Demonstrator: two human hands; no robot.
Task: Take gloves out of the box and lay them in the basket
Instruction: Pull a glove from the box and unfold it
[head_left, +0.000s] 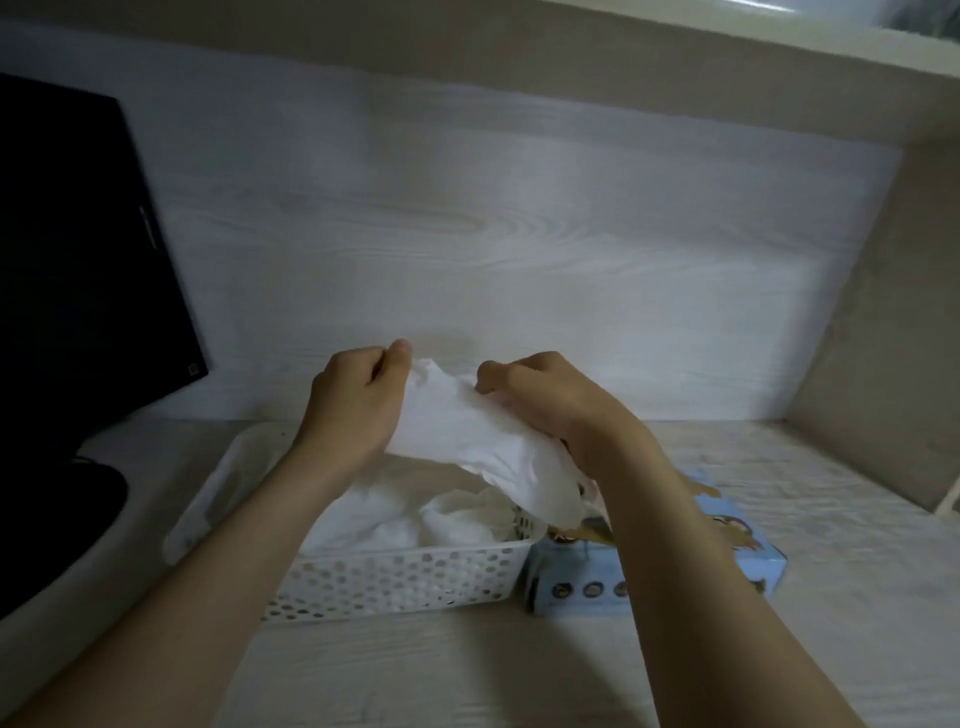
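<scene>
A dark monitor (78, 260) is standing at the desk's (467, 670) left edge. Near the front edge a perforated basket (395, 577) is holding gloves (395, 519), with a light blue glove box (753, 566) just beside its right end. Above the basket, the left hand (353, 400) and right hand (550, 400) are both pinching one white glove (467, 431).

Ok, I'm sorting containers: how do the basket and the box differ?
The basket is white, perforated and open-topped, with gloves lying inside; the box is pale blue with printed pictures. The basket is wider; the box is partly hidden by the right forearm. Both sit on the desk.
</scene>
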